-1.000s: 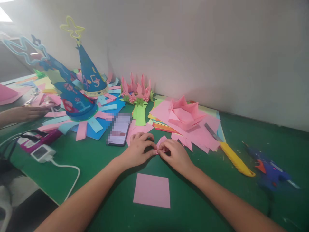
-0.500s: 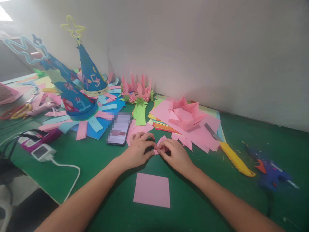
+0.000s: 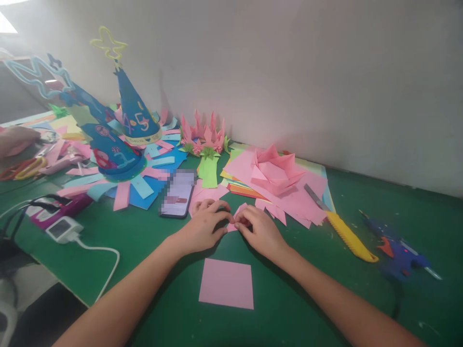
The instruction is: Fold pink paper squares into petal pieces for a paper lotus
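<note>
A small pink piece of paper lies between my two hands on the green table, mostly covered by fingertips. My left hand has its thumb and index finger at the paper's left side, the other fingers curled. With thumb and index finger pinched together, my right hand grips the same paper from the right. Closer to me, a flat pink paper square rests on the table. Just beyond my left hand are another pink sheet and a phone.
At the back stand a pink folded-paper crown, a pink paper flower on stacked sheets, and blue cone hats. A yellow-handled craft knife and a blue glue gun lie right. A power strip with cables sits left.
My hands stay at the small pink paper, with the right fingertips slightly shifted. The view has moved a little. At the far left, a blurred brownish shape has moved right.
</note>
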{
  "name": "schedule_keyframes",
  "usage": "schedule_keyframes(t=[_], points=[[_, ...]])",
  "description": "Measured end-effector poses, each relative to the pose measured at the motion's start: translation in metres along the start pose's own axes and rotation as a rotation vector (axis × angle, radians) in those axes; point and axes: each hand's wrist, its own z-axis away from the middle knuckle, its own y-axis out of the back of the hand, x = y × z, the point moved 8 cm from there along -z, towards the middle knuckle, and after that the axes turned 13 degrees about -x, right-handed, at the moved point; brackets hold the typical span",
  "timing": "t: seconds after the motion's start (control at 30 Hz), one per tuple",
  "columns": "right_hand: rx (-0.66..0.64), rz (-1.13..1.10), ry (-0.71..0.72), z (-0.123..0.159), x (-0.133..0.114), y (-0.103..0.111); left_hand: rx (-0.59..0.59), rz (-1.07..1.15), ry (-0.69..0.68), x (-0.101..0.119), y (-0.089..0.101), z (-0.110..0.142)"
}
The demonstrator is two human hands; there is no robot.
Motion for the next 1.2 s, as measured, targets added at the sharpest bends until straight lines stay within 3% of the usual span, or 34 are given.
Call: schedule_keyframes(t=[0.23, 0.53, 0.93, 1.2], points=[[0.056, 0.11, 0.028, 0.005, -0.008, 0.004, 0.019, 0.003, -0.001, 0.001, 0.002, 0.001], [0.069, 0.168, 0.0, 0.017, 0.009, 0.022, -0.023, 0.011, -0.116, 0.009, 0.0, -0.001], [0.006, 0.218, 0.263, 0.025, -0.023, 0.011, -0.043, -0.005, -0.194, 0.006, 0.004, 0.001], [-0.04, 0.205, 0.318, 0.024, -0.012, 0.007, -0.07, -0.102, -0.216, 0.01, 0.003, 0.006]])
